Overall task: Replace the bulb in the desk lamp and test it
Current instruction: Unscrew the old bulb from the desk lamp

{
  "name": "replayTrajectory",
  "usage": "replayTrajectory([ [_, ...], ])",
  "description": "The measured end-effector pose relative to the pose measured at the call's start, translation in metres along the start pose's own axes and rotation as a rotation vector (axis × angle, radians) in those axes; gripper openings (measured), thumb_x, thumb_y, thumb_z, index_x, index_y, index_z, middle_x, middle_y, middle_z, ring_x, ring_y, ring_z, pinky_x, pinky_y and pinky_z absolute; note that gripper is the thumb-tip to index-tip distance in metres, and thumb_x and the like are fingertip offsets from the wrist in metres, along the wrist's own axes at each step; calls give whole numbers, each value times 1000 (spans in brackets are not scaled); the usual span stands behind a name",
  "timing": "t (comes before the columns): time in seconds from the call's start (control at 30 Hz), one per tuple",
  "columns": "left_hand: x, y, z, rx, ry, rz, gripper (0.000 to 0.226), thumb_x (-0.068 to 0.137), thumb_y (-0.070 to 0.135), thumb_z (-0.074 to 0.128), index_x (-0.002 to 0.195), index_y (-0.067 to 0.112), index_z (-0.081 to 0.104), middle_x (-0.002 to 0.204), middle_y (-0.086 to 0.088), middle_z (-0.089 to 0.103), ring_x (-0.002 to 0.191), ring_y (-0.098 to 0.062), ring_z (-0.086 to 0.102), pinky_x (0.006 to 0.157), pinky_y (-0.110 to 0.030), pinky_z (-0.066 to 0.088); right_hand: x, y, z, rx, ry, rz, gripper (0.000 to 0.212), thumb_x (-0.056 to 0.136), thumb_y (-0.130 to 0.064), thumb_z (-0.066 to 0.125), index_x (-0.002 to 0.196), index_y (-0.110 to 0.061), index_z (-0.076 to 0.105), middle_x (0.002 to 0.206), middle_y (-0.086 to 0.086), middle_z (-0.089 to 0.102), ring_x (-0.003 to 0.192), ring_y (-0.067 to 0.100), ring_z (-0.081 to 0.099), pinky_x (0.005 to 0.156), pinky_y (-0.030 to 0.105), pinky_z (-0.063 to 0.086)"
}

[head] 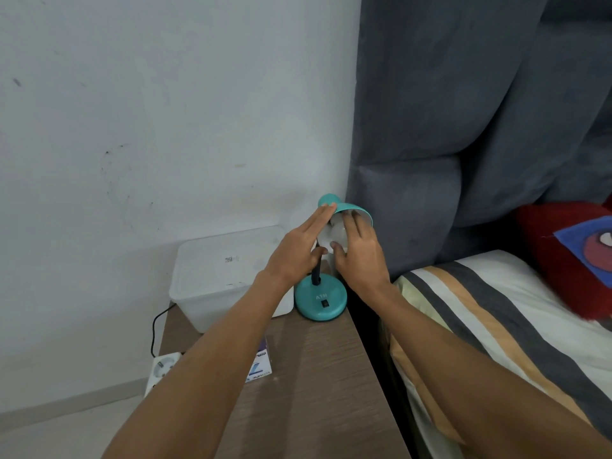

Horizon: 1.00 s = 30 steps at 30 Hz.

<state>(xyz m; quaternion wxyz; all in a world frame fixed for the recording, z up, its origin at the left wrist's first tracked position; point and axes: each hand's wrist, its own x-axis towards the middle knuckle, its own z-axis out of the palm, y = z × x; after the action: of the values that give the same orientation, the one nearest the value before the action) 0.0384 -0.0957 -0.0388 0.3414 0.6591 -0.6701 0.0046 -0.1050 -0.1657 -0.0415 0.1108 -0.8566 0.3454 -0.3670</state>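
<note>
Two hands meet at the teal lamp [320,298] by the table's [314,376] far right corner. Its base says "ATN". The left hand [293,251] lies flat on the shade [347,210]. The right hand [359,250] curls round the white bulb [336,235], half hidden.

One desk lamp [320,298], teal, one black switch [326,304] on its base. One white bulb [337,236] in the shade. Two hands: left hand [294,250], right hand [359,251]. One translucent plastic box [218,276] on the tabletop [318,376]. One small printed carton [260,366]. One white power strip [162,369], one black cord [157,326]. One bed [496,326], one red cushion [569,256].
</note>
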Motion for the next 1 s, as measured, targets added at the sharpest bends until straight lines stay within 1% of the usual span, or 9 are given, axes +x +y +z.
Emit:
replayTrajectory([
  [0.07, 0, 1, 1, -7, -1, 15, 100, 84, -3, 75, 161, 30, 21, 166, -3, 30, 121, -36, 62, 107, -43, 51, -1, -1, 0, 63, 25, 78, 62, 90, -20, 68, 144, -6, 40, 143, 17, 48, 126, 34, 52, 98, 44, 49],
  [0.13, 0, 3, 3, -18, 1, 11, 99, 84, -5, 75, 161, 28, 23, 166, -3, 31, 121, -36, 61, 108, -42, 50, 1, -3, -1, 27, -3, 90, 59, 89, -15, 70, 142, -4, 44, 138, 17, 52, 121, 36, 55, 94, 46, 52],
  [0.27, -1, 2, 4, -17, 12, -7, 99, 83, -5, 75, 162, 27, 23, 166, -2, 30, 123, -34, 60, 110, -36, 46, 1, -1, -3, -86, -41, -86, 69, 77, 2, 76, 139, -3, 49, 138, 18, 53, 131, 34, 45, 95, 46, 54],
  [0.37, 0, 2, 3, -18, 12, 5, 99, 84, -5, 75, 161, 28, 23, 166, -4, 31, 122, -35, 61, 110, -38, 48, 1, -1, -1, 11, -2, 6, 66, 83, -13, 73, 142, -5, 43, 141, 17, 49, 131, 34, 45, 104, 44, 46],
  [0.47, -1, 3, 3, -16, 6, -3, 100, 83, -6, 74, 161, 30, 22, 167, -2, 30, 119, -38, 61, 107, -40, 50, 3, -3, -2, 47, -23, 110, 61, 89, -20, 69, 142, -6, 43, 138, 18, 53, 123, 35, 53, 98, 44, 48],
  [0.6, -1, 0, 3, -6, 9, -12, 101, 83, -5, 76, 162, 28, 22, 167, -2, 30, 125, -34, 60, 110, -38, 48, 2, -3, -6, -99, -80, -31, 67, 83, -5, 74, 143, -3, 43, 142, 19, 50, 131, 37, 45, 97, 47, 51],
  [0.67, -1, 1, 2, -4, 11, -7, 100, 84, -4, 76, 162, 27, 22, 166, -3, 31, 128, -32, 58, 111, -38, 47, 0, 0, -4, -78, -62, -48, 71, 82, -6, 74, 144, -5, 42, 145, 18, 47, 133, 36, 44, 101, 48, 50],
  [0.8, 0, 3, 3, -4, 4, -2, 98, 85, -3, 73, 161, 31, 21, 167, -1, 29, 117, -38, 62, 106, -39, 50, -1, -1, -1, 102, -36, 154, 71, 88, -21, 72, 147, -8, 35, 144, 15, 48, 123, 35, 54, 98, 44, 49],
  [1.0, 0, 1, 3, -6, 5, -15, 102, 83, -4, 76, 161, 32, 21, 167, 0, 30, 126, -32, 59, 110, -36, 46, 1, -4, -5, -106, -84, 40, 77, 73, 4, 75, 142, -11, 45, 138, 18, 45, 124, 37, 43, 83, 48, 57],
])
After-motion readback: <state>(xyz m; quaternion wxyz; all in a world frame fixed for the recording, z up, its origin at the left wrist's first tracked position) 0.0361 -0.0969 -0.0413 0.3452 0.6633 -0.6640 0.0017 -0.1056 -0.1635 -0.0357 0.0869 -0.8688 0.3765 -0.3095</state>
